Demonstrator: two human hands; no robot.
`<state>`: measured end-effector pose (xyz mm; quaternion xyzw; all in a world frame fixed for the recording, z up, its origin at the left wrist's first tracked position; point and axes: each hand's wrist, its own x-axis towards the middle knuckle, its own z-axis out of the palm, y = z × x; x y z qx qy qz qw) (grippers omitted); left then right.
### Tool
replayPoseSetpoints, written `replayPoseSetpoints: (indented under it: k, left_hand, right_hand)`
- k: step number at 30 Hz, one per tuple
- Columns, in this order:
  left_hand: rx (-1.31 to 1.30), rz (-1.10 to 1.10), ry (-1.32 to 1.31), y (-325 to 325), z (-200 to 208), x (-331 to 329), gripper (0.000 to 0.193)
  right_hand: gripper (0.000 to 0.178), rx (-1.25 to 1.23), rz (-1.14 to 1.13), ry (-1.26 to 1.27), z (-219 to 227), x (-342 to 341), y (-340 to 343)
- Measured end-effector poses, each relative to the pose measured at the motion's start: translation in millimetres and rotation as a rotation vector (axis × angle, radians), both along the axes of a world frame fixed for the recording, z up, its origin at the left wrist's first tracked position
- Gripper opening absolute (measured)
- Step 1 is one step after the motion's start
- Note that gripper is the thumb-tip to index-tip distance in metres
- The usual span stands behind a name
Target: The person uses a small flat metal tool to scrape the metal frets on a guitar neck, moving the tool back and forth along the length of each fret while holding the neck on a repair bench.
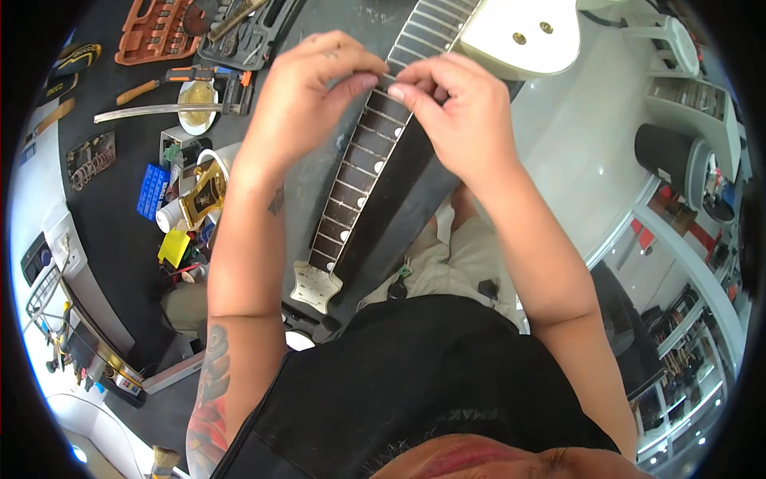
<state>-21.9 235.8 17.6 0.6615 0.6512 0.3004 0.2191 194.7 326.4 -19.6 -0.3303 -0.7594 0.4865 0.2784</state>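
A white electric guitar lies across the dark bench, its body [523,36] at the far end and its small pale headstock [317,287] toward me. Between them runs the dark fretboard [357,172], with metal frets and light dots along its right edge. My left hand [315,84] is closed in a pinch at the board's left side. From the right, my right hand [467,108] pinches over the same frets, its fingertips close to the left ones. Whatever thin piece the fingertips hold, if any, is too small to make out.
Left on the bench are an orange tool case [159,32], a grey socket case [247,36], an orange-handled clamp [179,76], a dish [197,108] and a blue box [152,191]. A white stool [666,40] and a dark bin [670,156] stand on the right.
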Motion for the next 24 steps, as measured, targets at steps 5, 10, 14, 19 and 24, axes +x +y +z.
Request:
replayPoseSetpoints:
  k: [5,10,14,19,24]
  left_hand:
    - [-0.027,-0.076,0.003,5,-11,-12,0.015]
    - [0.012,-0.034,-0.041,11,-18,-10,0.015]
    - [0.16,-0.079,0.115,14,-14,-10,0.019]
    - [0.168,-0.073,0.044,-4,-29,-10,0.021]
    - [0.252,0.01,0.04,3,-34,-7,0.022]
  right_hand:
    - [0.014,0.052,-0.053,-0.089,-3,-7,-12]
    - [0.012,0.147,-0.132,-0.025,-11,-8,-18]
    - [0.014,0.33,-0.122,0.017,-18,-10,-11]
    - [0.02,0.456,-0.025,0.052,-18,-8,-18]
    - [0.021,0.507,-0.072,0.081,-21,-13,-9]
